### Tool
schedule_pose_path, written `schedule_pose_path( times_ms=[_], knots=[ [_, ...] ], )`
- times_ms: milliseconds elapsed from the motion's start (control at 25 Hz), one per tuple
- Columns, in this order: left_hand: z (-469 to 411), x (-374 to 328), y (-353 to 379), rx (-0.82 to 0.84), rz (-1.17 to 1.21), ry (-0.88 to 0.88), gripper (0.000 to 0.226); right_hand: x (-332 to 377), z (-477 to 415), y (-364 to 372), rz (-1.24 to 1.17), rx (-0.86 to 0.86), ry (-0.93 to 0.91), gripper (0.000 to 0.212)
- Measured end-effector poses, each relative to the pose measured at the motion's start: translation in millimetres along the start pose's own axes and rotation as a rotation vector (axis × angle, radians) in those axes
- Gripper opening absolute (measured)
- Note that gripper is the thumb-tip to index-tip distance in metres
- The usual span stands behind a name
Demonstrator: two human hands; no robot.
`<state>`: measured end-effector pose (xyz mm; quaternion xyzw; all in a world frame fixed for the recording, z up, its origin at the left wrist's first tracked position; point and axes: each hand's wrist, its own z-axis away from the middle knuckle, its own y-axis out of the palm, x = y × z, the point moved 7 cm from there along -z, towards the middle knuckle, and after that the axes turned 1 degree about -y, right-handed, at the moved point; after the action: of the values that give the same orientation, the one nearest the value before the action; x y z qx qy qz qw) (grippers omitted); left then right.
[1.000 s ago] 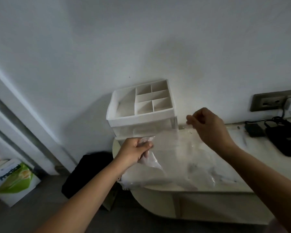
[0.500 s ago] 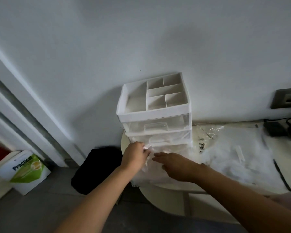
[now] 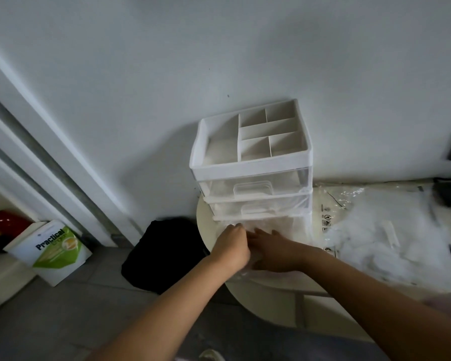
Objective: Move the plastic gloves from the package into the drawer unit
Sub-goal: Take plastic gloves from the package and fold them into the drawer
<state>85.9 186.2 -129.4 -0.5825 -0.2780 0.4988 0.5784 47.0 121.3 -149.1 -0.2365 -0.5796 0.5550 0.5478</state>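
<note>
Gloves (image 3: 268, 224) lie in left hand (image 3: 232, 247), under right hand (image 3: 275, 254).

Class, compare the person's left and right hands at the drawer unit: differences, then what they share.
The left hand is curled, gripping the plastic gloves; the right hand lies flatter, fingers stretched over them. The left hand is at the drawer unit's left front corner; the right hand nearer its middle. Both meet at its base.

Two hands (image 3: 232, 247) (image 3: 277, 252), one drawer unit (image 3: 250, 168), one package (image 3: 391, 230), one box (image 3: 53, 252).
</note>
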Motion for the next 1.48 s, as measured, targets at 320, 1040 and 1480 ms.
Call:
schedule_pose_path(
  times_ms=[320,1040,1480],
  knots=[
    [-10,18,28,0.264,-0.136,-0.048,0.067,-35,5,-3,-0.159,-0.082,0.302,0.074],
    [0,8,15,0.221,-0.151,-0.044,0.054,-79,112,-87,-0.872,-0.382,0.313,0.026],
    [29,-113,-26,-0.182,0.243,0.268,0.046,-238,247,-43,-0.321,-0.293,1.068,0.028]
  ],
)
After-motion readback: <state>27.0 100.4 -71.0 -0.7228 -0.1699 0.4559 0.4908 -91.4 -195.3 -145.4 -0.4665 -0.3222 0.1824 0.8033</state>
